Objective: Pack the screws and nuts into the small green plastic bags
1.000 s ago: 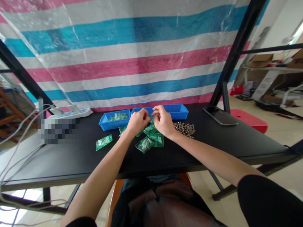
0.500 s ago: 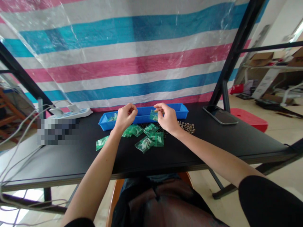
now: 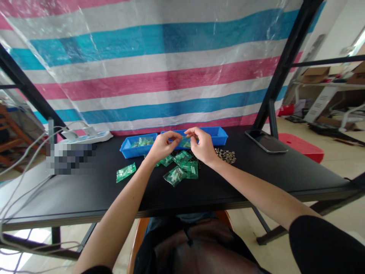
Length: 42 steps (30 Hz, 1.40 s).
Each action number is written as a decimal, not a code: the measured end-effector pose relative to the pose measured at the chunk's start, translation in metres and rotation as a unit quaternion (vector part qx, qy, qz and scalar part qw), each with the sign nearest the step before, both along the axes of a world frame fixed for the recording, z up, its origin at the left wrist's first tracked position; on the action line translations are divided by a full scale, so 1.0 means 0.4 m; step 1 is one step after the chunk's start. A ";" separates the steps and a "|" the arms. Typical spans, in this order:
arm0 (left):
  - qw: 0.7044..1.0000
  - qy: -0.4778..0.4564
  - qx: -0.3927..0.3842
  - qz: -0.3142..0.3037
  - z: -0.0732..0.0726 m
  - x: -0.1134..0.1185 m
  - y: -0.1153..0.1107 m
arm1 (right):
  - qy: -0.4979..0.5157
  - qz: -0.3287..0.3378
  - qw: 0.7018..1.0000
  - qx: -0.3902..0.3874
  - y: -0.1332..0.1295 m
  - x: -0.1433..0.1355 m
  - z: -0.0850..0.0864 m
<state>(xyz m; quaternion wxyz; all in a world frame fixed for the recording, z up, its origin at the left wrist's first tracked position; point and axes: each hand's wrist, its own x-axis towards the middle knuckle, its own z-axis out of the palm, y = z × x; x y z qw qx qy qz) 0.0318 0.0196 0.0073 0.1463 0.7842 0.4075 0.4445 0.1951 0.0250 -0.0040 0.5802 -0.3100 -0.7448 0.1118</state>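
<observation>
A small green plastic bag (image 3: 186,143) hangs between my hands, over the blue tray (image 3: 219,134). My right hand (image 3: 202,145) pinches it at the top from the right. My left hand (image 3: 165,145) is closed in a pinch at the bag's other side; the fingertips are small and the exact grip is hard to see. Just below lie several green plastic bags (image 3: 175,175) with pale and metallic pieces inside. Another such bag (image 3: 126,172) lies apart on the left. Beside my right wrist is a pile of small metal parts (image 3: 226,155).
A second blue tray (image 3: 125,152) with green bags in it stands at the left. A phone (image 3: 266,140) lies on the right of the black table (image 3: 239,182). A white power strip (image 3: 97,136) with cables is at the left, near a striped sheet (image 3: 171,76).
My left hand has moved right, up to the bag by my right hand, uncovering more of the left tray and its bags. My right hand has barely moved.
</observation>
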 end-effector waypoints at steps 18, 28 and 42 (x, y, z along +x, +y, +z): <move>0.984 -0.164 -0.071 0.009 -0.005 0.003 0.016 | 0.027 0.059 0.984 -0.168 0.023 -0.012 -0.025; 0.976 -0.179 -0.121 -0.002 0.008 0.011 0.000 | 0.046 0.049 0.981 -0.180 0.020 -0.012 -0.022; 0.972 -0.126 -0.193 -0.043 0.017 0.001 -0.003 | 0.187 0.040 0.960 -0.204 0.010 -0.011 -0.003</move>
